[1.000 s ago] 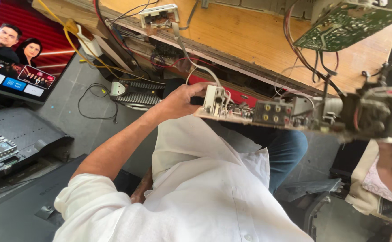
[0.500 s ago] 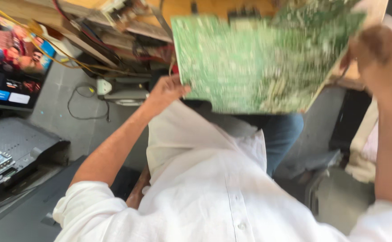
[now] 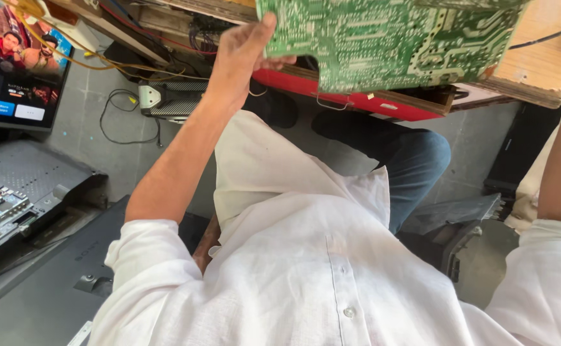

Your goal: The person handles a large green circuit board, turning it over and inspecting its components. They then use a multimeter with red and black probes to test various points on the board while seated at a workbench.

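Where half a second ago the green circuit board (image 3: 389, 38) filled the centre, it now sits higher, top edge cropped, solder side down above the wooden worktop (image 3: 536, 70). Left hand (image 3: 245, 48) fingers clamped on its left edge. Right hand out of frame, only forearm visible

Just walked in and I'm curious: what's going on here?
A person in a white shirt holds a green circuit board up with its solder side facing the camera. The left hand grips its left edge; the right hand is out of frame. Behind it is a wooden bench with tangled wires.
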